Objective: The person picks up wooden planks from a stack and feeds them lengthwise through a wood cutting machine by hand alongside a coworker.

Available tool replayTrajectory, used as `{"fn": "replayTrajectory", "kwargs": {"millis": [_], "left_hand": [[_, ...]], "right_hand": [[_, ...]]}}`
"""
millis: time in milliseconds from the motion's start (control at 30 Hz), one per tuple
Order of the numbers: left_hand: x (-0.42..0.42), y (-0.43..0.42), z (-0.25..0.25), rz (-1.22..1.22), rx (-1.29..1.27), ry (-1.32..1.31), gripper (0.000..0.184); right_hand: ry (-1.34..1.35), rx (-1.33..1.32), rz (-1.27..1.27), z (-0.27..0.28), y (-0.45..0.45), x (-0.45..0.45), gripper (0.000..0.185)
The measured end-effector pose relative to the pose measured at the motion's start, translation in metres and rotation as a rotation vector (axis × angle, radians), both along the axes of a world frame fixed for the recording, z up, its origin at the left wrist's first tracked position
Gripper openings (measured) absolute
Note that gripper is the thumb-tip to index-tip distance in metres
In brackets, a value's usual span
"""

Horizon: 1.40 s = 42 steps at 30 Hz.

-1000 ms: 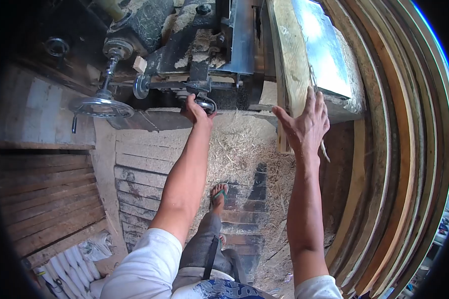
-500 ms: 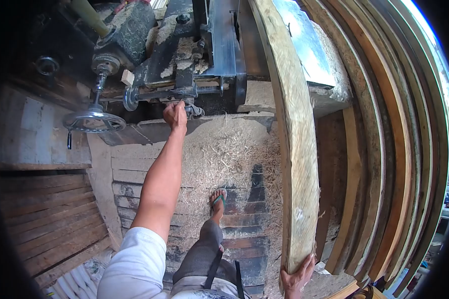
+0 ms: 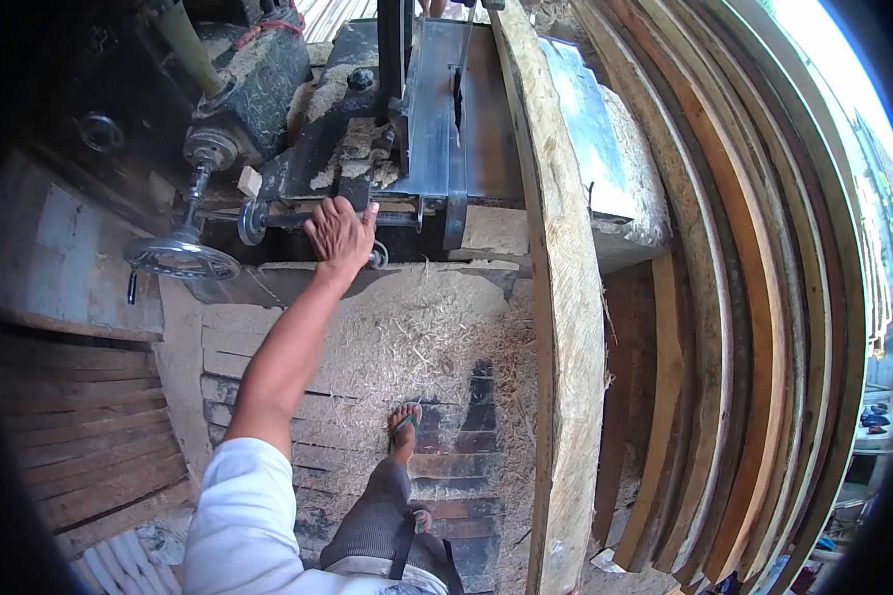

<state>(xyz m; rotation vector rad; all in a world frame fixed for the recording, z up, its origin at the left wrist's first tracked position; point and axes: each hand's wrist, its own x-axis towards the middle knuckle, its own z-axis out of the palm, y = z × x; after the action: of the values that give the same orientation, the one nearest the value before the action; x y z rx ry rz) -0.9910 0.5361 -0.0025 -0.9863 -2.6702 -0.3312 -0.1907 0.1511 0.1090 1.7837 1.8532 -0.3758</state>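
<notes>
My left hand (image 3: 342, 236) is on the fence bar (image 3: 293, 219) at the front of the sawing machine, its fingers bent over the metal and the thumb to the right. Just right of that hand is a small metal ring (image 3: 378, 256). The upright fence (image 3: 395, 69) stands beyond it on the steel saw table (image 3: 432, 119). A long, thick wooden beam (image 3: 571, 327) with a rough pale face runs from the table's far side down past the lower edge of the view. My right hand is out of view.
A handwheel (image 3: 182, 260) sticks out on the left beside a small wood block (image 3: 249, 180). Several long boards (image 3: 754, 297) stand along the right. Sawdust and shavings (image 3: 422, 332) cover part of the plank floor (image 3: 456, 466). A dark slot (image 3: 457, 99) runs through the table.
My left hand has shifted up from the part below the bar onto the bar itself. My right hand, earlier on the beam's near end, has left the view. The whole view has shifted slightly.
</notes>
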Motion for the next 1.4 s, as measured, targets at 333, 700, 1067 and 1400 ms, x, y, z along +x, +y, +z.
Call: {"fn": "replayTrajectory", "kwargs": {"millis": [333,700,1067,1400], "left_hand": [[0.156,-0.081,0.028,-0.354,0.433,-0.316,0.085],[0.747,-0.553,0.057,-0.482,-0.051,-1.820,0.109],[0.861,-0.889,0.023,-0.023,0.518,-2.151,0.070],[1.109,-1.174,0.025,0.098,0.557,-2.387,0.084]], "right_hand": [[0.908,-0.013,-0.355,-0.024,0.043,0.103,0.083],[1.377,-0.700,-0.773,-0.045,-0.004,0.090,0.064],[1.520,-0.845,-0.490,-0.090,-0.315,0.147,0.094],[1.470,-0.816,-0.501,-0.081,-0.623,0.406,0.085]]}}
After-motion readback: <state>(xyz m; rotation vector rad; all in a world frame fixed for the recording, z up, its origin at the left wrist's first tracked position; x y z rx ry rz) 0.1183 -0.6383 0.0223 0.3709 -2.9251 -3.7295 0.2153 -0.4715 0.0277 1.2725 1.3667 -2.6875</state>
